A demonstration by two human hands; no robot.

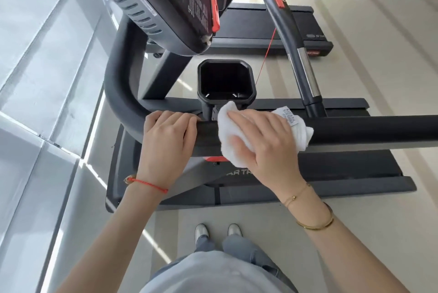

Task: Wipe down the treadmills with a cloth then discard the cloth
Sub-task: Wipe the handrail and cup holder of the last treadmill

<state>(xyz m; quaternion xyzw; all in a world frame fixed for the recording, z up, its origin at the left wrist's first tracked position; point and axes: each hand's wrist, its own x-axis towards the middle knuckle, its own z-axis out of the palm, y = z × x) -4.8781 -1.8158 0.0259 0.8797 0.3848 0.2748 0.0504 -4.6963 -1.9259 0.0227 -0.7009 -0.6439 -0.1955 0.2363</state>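
I stand beside a black treadmill whose padded handrail runs across the view. My right hand lies on a white cloth with a small label, wrapped over the rail, fingers curved around it. My left hand grips the same rail just to the left, where it bends into the grey frame. The two hands are about a palm's width apart. The square cup holder sits right behind the cloth.
The console with red trim hangs above at the top left. A grey handle with a chrome section slants down on the right. The running deck lies below the rail. A window wall runs along the left. My shoes stand on pale floor.
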